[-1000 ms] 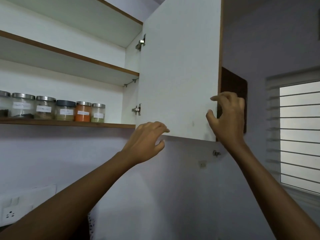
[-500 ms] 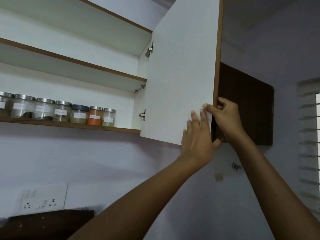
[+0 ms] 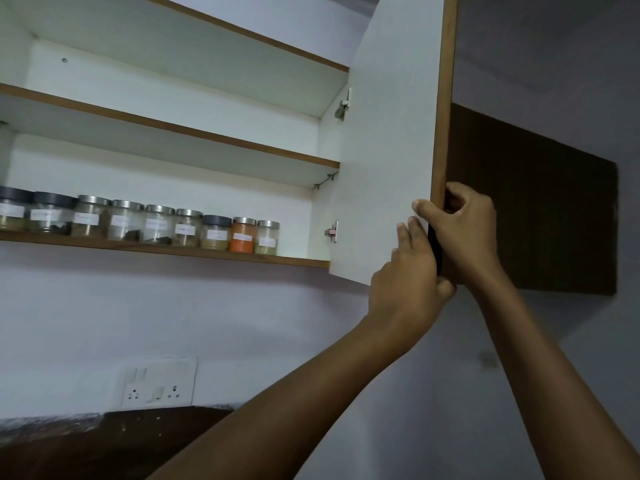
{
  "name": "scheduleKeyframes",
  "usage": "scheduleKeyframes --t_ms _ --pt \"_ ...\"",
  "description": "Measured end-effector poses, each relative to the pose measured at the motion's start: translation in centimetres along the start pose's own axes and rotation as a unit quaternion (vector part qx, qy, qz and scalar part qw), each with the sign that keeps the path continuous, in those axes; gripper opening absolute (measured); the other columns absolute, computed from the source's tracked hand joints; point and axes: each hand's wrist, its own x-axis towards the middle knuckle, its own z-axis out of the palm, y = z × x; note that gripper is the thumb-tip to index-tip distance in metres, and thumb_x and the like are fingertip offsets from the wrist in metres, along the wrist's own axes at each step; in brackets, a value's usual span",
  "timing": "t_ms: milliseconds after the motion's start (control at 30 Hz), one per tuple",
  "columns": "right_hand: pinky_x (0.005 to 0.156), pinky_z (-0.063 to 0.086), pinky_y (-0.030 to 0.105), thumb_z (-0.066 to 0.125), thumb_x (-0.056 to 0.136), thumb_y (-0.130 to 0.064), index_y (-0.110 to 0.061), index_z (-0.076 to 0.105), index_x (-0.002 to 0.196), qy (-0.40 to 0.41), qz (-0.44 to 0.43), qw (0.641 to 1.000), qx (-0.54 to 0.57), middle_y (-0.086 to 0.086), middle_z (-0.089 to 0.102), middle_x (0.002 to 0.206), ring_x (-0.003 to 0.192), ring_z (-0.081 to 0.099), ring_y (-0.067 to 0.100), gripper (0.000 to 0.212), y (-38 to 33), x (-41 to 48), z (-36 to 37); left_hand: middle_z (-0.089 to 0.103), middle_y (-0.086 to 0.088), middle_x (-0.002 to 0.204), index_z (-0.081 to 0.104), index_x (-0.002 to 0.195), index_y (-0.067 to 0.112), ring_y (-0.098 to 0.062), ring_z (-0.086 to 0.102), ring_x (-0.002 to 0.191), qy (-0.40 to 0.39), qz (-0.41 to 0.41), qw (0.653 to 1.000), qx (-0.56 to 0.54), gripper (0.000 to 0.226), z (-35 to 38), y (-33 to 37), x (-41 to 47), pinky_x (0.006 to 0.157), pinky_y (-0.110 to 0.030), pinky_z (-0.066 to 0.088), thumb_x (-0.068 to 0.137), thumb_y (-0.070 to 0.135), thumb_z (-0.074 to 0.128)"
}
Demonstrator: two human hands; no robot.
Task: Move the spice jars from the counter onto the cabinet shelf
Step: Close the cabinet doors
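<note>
Both of your hands are on the white laminate cabinet door [image 3: 388, 150] with its brown edge band, which stands swung out from the cupboard. Your right hand [image 3: 464, 230] is clenched round the door's free edge, thumb on the white inner face and fingers curled behind. Your left hand [image 3: 408, 285], just below at seven o'clock from it, lays straight fingers up that same face with the thumb tucked behind the lower corner, so it grasps the door too. Two hands on the free edge, far from the hinges, give you the most leverage and a steady swing. I judge this a door-handling step, not a jar-carrying one.

The clear glass spice jars [image 3: 187, 227], some with steel lids and some with dark ones, stand upright in one close row on the lowest brown-edged cabinet shelf [image 3: 173, 249], at nine o'clock from your hands. One holds bright orange powder. Each has a small white label facing out, presumably so that you can read it from below, but the writing is too blurred to read here.

The dark counter [image 3: 104, 445] shows only as a strip at seven o'clock, and no jar is visible on that strip. The moving looks done or nearly so.
</note>
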Motion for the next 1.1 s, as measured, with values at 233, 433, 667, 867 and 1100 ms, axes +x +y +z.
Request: scheduleKeyframes --t_ms 233,433,667,867,1100 --pt "0.060 0.050 0.024 0.062 0.081 -0.022 -0.010 0.063 0.084 0.032 -0.009 0.997 -0.069 -0.001 0.064 0.077 0.067 0.061 0.013 0.012 -3.6 -1.3 4.4 0.057 -0.011 0.123 0.021 0.144 0.015 -0.025 0.064 0.096 0.026 0.018 0.998 -0.047 0.073 -4.8 -3.2 -1.3 0.080 -0.038 0.055 0.086 0.021 0.064" --pt "0.049 0.039 0.019 0.059 0.081 -0.024 -0.010 0.061 0.082 0.049 -0.029 0.989 -0.134 -0.002 0.062 0.073 0.060 0.056 0.013 0.014 -7.0 -2.8 9.2 0.067 -0.007 0.100 0.037 0.136 0.011 -0.020 0.066 0.083 0.033 0.021 0.996 -0.084 0.060 -9.0 -7.3 -2.3 0.072 -0.030 0.056 0.085 0.019 0.067" --pt "0.055 0.036 0.022 0.056 0.085 -0.026 -0.010 0.059 0.085 0.056 -0.065 0.978 -0.192 0.001 0.061 0.077 0.063 0.054 0.016 0.017 -9.9 -4.1 15.8 0.068 -0.008 0.094 0.047 0.124 0.006 -0.017 0.065 0.078 0.024 0.008 0.994 -0.109 0.044 -13.5 -13.0 -3.6 0.065 -0.021 0.051 0.084 0.009 0.066" --pt "0.051 0.029 0.022 0.054 0.085 -0.031 -0.008 0.061 0.088 0.073 -0.070 0.968 -0.228 0.006 0.062 0.080 0.063 0.052 0.017 0.023 -11.0 -5.0 20.7 0.057 0.005 0.074 0.051 0.114 0.003 -0.004 0.052 0.059 0.041 0.001 0.993 -0.112 0.032 -15.9 -17.2 -4.0 0.049 -0.008 0.042 0.085 0.006 0.064" --pt "0.062 0.040 0.027 0.059 0.084 -0.036 -0.007 0.057 0.121 0.058 -0.095 0.967 -0.229 0.010 0.061 0.106 0.089 0.061 0.024 0.048 -11.5 -5.9 27.6 0.068 -0.002 0.084 0.051 0.123 0.008 -0.011 0.066 0.072 0.100 -0.020 0.987 -0.121 0.034 -17.6 -23.4 -4.4 0.064 -0.031 0.058 0.090 0.007 0.057"
